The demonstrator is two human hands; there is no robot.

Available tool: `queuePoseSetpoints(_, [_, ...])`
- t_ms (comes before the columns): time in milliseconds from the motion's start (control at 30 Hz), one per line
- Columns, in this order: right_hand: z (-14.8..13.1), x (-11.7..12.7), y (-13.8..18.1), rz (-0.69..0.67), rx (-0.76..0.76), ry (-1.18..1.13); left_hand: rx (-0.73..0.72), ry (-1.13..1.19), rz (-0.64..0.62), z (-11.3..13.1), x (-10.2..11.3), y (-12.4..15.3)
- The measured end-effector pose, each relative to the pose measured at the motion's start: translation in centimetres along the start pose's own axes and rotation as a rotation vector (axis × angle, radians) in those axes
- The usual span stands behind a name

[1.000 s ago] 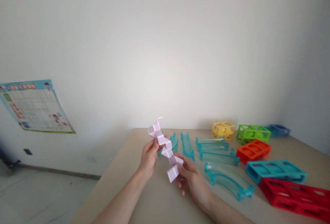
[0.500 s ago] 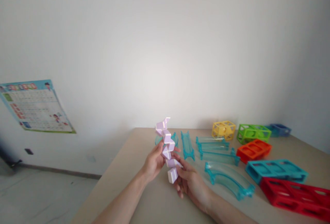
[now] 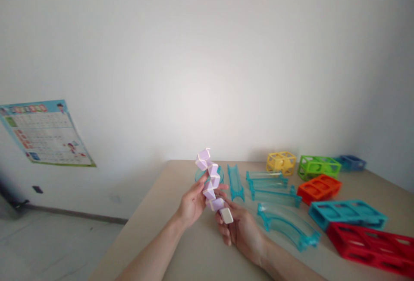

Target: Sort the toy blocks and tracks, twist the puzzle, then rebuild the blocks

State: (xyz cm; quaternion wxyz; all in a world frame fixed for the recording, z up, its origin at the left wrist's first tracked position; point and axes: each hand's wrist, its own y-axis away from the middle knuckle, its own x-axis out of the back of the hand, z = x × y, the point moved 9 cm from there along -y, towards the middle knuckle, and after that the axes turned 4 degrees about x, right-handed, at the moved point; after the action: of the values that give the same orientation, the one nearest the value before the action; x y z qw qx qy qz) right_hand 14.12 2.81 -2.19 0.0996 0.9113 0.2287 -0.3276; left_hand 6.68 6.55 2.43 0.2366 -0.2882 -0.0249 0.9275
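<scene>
A purple and white snake puzzle, a zigzag chain of wedge-shaped segments, is held in the air above the table between both hands. My left hand grips the middle of the chain from the left, thumb against its side. Lower down, my right hand is closed around the near end, where a pale square end face points toward me. The far end of the puzzle stands up free beyond the fingers. Part of the right fingers is hidden behind the segments.
Clear teal track pieces, among them a straight one and a curved one, lie beyond and right of my hands. Yellow, green, orange, teal and red block frames line the table's right side.
The near end of the snake puzzle has turned and swung right, so its square end face shows. Its upper segments have shifted slightly too. Both hands stay closed on it.
</scene>
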Motion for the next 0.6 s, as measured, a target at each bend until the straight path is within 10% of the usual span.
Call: queuePoseSetpoints(600, [0.27,-0.13,-0.04,-0.011,-0.026,-0.006,-0.01,0.005,0.002,0.03,-0.11,0.23])
